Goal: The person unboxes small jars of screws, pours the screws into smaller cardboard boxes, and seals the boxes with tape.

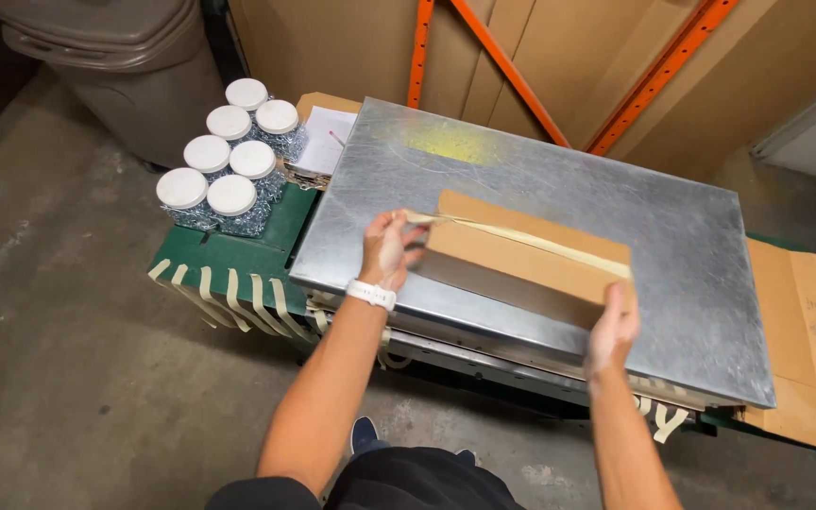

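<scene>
Cardboard box (521, 260) lying flat near front edge of metal-topped desk (691, 283), long side toward the person. Strip of pale tape (531, 242) running lengthwise along top seam, end to end. Left hand (387, 250) closed on left end of box, fingers pinching tape end where it turns over the edge, apparently to press it down. White band (371, 295) on left wrist. Right hand (611, 326) cupped over right front corner, fingers curled onto box end, seemingly steadying box against the pull; whether tape is gripped there cannot be told. Six jars (229, 156) with white lids standing clustered on green surface left of desk, well apart from box. Spare tape strips (229, 293) hanging from green edge, within reach. Flattened cardboard (805, 340) protruding under right side of desk.
</scene>
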